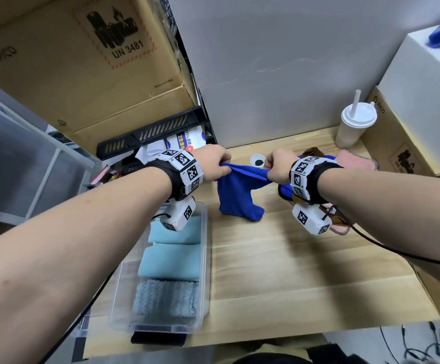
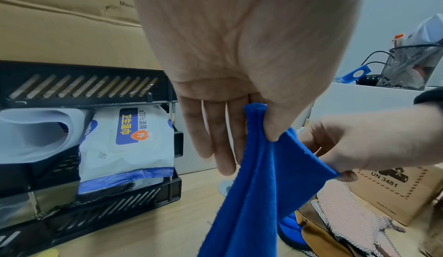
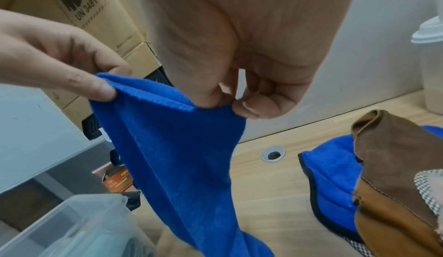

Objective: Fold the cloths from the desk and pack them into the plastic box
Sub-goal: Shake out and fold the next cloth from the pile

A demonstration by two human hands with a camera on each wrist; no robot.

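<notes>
The left hand [image 1: 215,164] and the right hand [image 1: 279,166] each pinch a top corner of the blue cloth [image 1: 236,195], thumb against curled fingers, so its upper edge sags between them. It hangs above the wooden desk [image 1: 292,271], its lower end bunched on the surface (the left hand's other fingers extend loosely beside the fabric). The plastic box [image 1: 204,258] sits at the desk's left, holding three folded cloths [image 1: 169,261] in a row. More cloths lie heaped [image 3: 388,166] beneath the right wrist.
</notes>
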